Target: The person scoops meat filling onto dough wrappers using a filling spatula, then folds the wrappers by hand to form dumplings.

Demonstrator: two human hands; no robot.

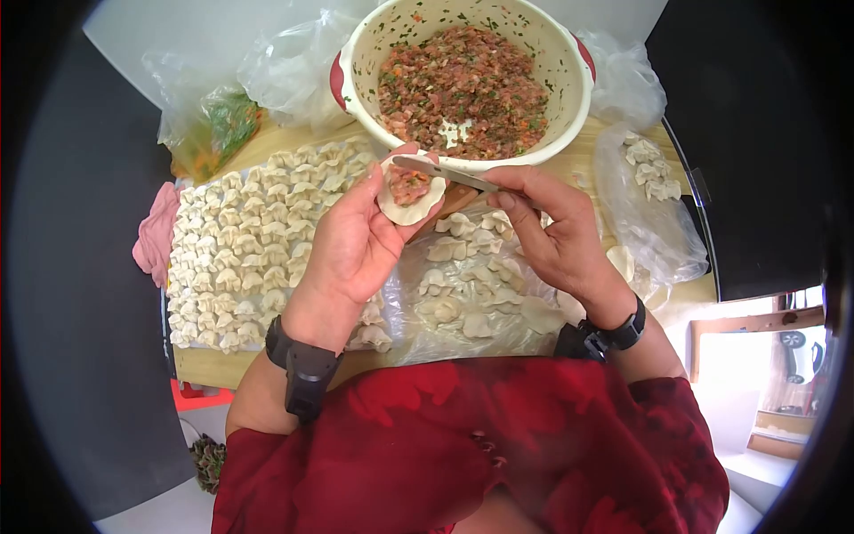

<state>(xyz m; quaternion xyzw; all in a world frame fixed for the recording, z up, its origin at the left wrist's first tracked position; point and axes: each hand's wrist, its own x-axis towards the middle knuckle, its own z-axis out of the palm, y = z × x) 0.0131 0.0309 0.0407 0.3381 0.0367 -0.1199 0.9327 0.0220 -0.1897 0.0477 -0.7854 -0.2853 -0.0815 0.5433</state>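
A round dough wrapper with a lump of meat filling on it rests in my left hand, whose fingers curl round its edge. Between the thumb and fingers of my right hand is a flat metal spreader, its blade lying over the top of the filling. Both hands are just in front of a large white bowl of meat and herb filling. Below them, several dumplings lie on clear plastic.
Rows of dumplings cover the table's left side, beside a pink cloth. Plastic bags stand behind them. At the right, another plastic bag has dumplings on it. The wooden table edge shows at the front left.
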